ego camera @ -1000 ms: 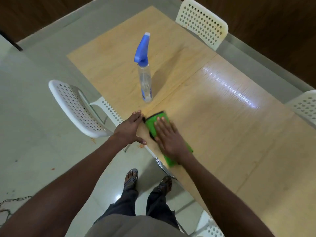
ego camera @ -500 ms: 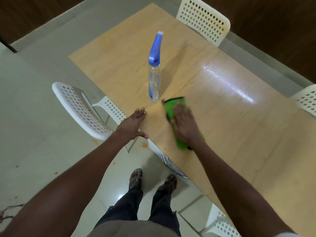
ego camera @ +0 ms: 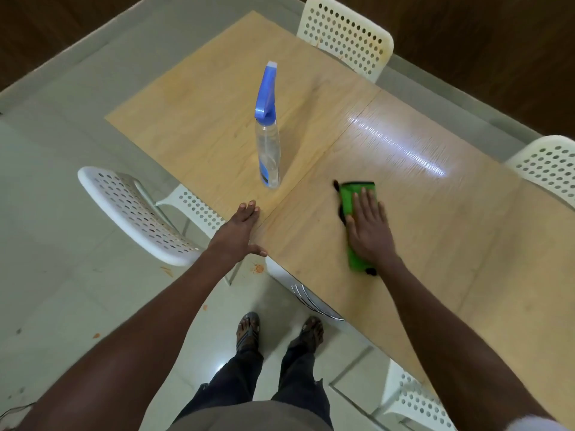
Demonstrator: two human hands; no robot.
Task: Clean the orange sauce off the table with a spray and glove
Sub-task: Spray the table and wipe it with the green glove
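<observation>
A green cleaning glove point(ego camera: 351, 194) with black trim lies flat on the wooden table point(ego camera: 435, 237). My right hand point(ego camera: 370, 228) presses on it with straight fingers, covering its middle. A clear spray bottle point(ego camera: 267, 144) with a blue trigger head stands upright on the table, left of the glove and apart from it. At the table's near edge, below the bottle, my left hand point(ego camera: 238, 233) rests flat and holds nothing. No orange sauce shows on the tabletop around the glove.
White perforated chairs stand at the left point(ego camera: 133, 213), far side point(ego camera: 345, 35), right point(ego camera: 550, 169) and lower right point(ego camera: 413, 399). Orange spots point(ego camera: 259, 268) mark the tiled floor under the table edge. My feet in sandals point(ego camera: 249, 331) stand close to the table.
My right hand has slid the green glove to the right across the table, away from the bottle and the near edge. My left hand has stayed at the table edge.
</observation>
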